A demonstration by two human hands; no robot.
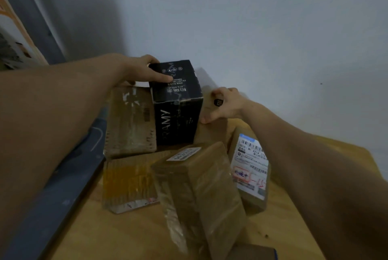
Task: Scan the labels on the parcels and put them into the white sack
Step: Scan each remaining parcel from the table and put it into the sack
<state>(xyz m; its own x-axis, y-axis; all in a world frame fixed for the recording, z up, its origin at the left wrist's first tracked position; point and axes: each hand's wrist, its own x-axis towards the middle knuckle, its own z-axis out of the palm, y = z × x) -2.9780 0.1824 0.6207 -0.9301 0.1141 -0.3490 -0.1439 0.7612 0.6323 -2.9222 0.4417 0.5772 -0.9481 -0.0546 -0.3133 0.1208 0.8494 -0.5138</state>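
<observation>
While left hand [138,68] grips black box [176,108] — right hand [226,104] clutches brown parcel [209,102].

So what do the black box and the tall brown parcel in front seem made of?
Black box: likely matte printed cardboard, with folded edges and white lettering. Brown parcel: probably cardboard under clear glossy tape, going by the shiny wrinkled streaks.

Dim, bluish, soft-focus wide-angle view; forearms stretched at edges, faint glare on taped parcels [197,186].
</observation>
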